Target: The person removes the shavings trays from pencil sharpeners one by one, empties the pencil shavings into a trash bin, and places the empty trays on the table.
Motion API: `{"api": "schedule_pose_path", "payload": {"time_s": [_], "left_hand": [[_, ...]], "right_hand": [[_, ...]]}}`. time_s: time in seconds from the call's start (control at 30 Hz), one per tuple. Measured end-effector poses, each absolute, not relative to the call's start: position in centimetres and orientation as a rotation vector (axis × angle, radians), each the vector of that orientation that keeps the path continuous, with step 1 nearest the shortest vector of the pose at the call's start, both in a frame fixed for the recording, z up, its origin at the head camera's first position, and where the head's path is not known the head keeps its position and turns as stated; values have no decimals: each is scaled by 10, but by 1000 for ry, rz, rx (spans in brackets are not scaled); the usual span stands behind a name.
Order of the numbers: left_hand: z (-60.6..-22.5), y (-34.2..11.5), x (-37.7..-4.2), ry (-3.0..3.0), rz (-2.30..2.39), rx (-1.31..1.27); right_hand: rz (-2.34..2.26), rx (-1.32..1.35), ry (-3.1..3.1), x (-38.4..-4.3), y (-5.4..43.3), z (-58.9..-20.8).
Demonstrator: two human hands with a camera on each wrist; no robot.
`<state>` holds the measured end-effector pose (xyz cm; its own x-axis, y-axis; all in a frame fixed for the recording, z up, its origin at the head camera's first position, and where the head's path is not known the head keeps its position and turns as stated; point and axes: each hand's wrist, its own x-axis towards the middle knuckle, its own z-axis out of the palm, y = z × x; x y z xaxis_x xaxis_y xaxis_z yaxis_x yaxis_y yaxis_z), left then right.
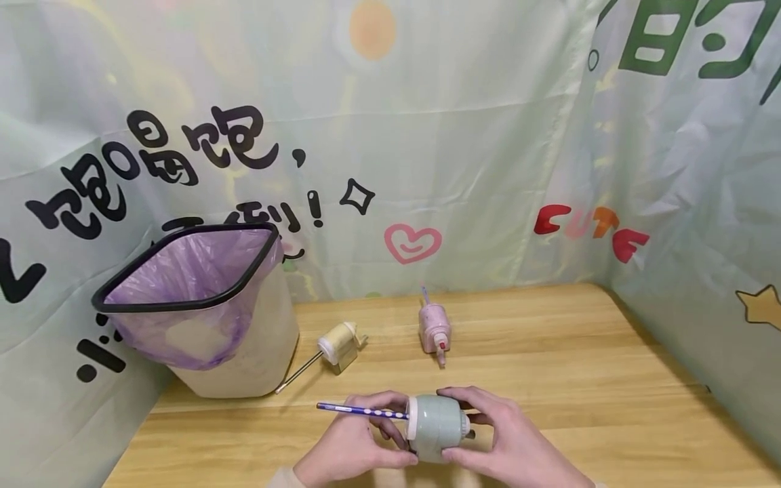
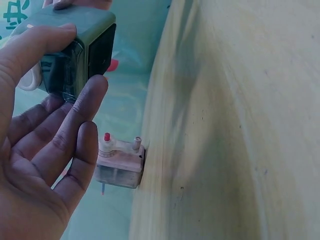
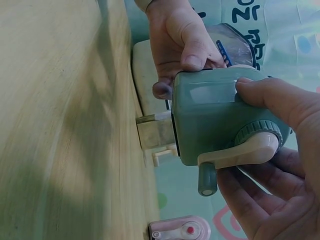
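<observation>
A grey-green hand-crank pencil sharpener point(image 1: 434, 423) is held between both hands above the front of the table. From its left end sticks a blue pencil point(image 1: 360, 409) with white dots. My left hand point(image 1: 363, 434) grips the left end, thumb toward me; in the left wrist view its thumb presses the sharpener's side point(image 2: 95, 27). On the right end, my right hand point(image 1: 506, 430) holds the body near the crank. The right wrist view shows that thumb on the casing and the white crank arm point(image 3: 245, 154) with its green knob point(image 3: 207, 180) just above the fingers.
Behind the hands, a cream sharpener point(image 1: 338, 344) with a pencil in it stands on the wooden table point(image 1: 549, 379). A pink sharpener point(image 1: 434, 324), also holding a pencil, is farther back. At left stands a bin point(image 1: 268, 359) lined with a purple bag point(image 1: 183, 271). Printed cloth point(image 1: 464, 135) hangs behind.
</observation>
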<state>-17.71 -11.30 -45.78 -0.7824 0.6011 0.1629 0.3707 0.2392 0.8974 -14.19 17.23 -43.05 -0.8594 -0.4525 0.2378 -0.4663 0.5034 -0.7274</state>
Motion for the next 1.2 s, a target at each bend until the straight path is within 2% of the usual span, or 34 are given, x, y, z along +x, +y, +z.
{"api": "schedule_pose_path", "payload": {"time_s": [0.67, 1.2], "left_hand": [[-458, -114, -178, 2238, 1566, 910], [-461, -112, -177, 2278, 1549, 885]], "right_hand": [[1250, 904, -2656, -141, 171, -430], [1306, 860, -2698, -141, 174, -426]]}}
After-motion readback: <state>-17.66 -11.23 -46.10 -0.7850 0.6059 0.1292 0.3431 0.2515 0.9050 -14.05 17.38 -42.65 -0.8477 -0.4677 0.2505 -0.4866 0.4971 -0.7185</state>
